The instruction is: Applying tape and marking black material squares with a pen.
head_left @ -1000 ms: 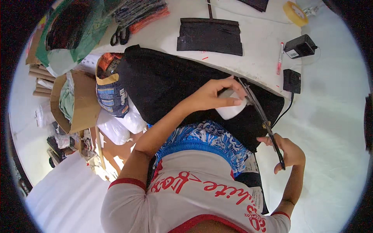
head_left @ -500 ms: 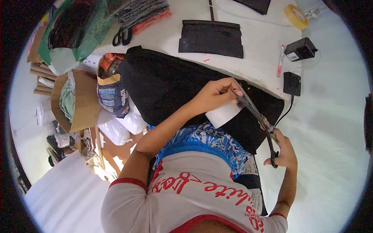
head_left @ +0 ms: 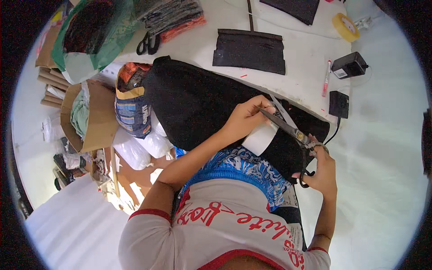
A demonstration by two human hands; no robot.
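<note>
Scissors (head_left: 300, 135) gape wider than before, white piece (head_left: 261, 140) within blade reach; right grip (head_left: 324, 171) curls round handles, left grip (head_left: 245, 119) pinches white piece.

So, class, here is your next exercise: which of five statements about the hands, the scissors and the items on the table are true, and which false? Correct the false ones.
1. The right hand holds dark-handled metal scissors. True.
2. The held scissors' blades are fully closed. False: the blades are spread apart.
3. The left hand holds a curved white strip. True.
4. The roll of yellow tape lies inside a brown cardboard box. False: the roll of yellow tape is at the far right of the white table.
5. A slim red-and-white pen lies left of the larger boxy black power adapter. True.
</note>
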